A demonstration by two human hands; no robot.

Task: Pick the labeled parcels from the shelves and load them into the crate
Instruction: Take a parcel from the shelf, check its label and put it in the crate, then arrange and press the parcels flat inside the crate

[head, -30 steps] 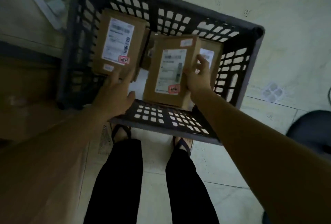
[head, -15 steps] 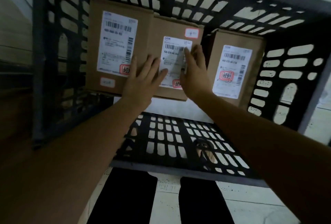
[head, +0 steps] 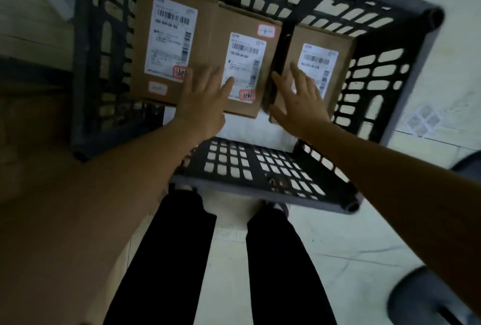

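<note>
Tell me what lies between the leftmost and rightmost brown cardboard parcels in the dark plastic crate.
A third brown cardboard parcel lies there, shown in the head view.

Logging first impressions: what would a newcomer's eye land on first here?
A left parcel, middle parcel and right parcel lie side by side in the dark slatted crate, white labels up. The left hand spreads over the middle one, the right hand over the right one.
</note>
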